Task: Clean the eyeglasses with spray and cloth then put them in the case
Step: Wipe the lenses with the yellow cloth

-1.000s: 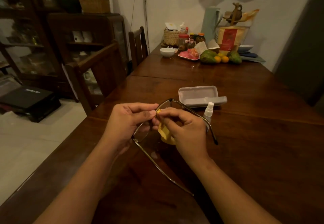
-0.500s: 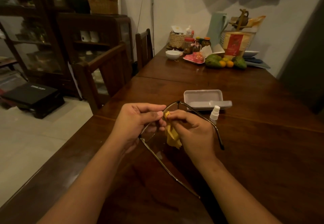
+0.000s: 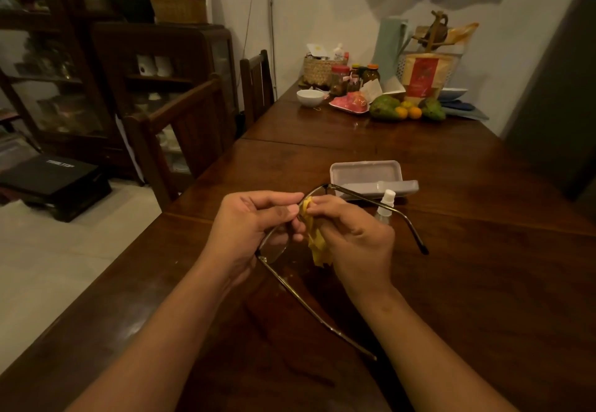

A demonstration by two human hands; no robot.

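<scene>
Barely shifted, our left hand (image 3: 251,228) pinches the eyeglasses (image 3: 274,245) while our right hand (image 3: 358,240) pinches the cloth (image 3: 317,244) against their lens.

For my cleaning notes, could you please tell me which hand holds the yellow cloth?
The right hand pinches the yellow cloth against the eyeglasses; the left hand only grips their frame.

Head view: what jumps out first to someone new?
Dead centre, the left hand holds the eyeglasses while the right hand pinches a yellow cloth against them, above the dark wooden table. Just behind them sit an open white case and a small spray bottle. Fruit and jars crowd the table's far end.
</scene>
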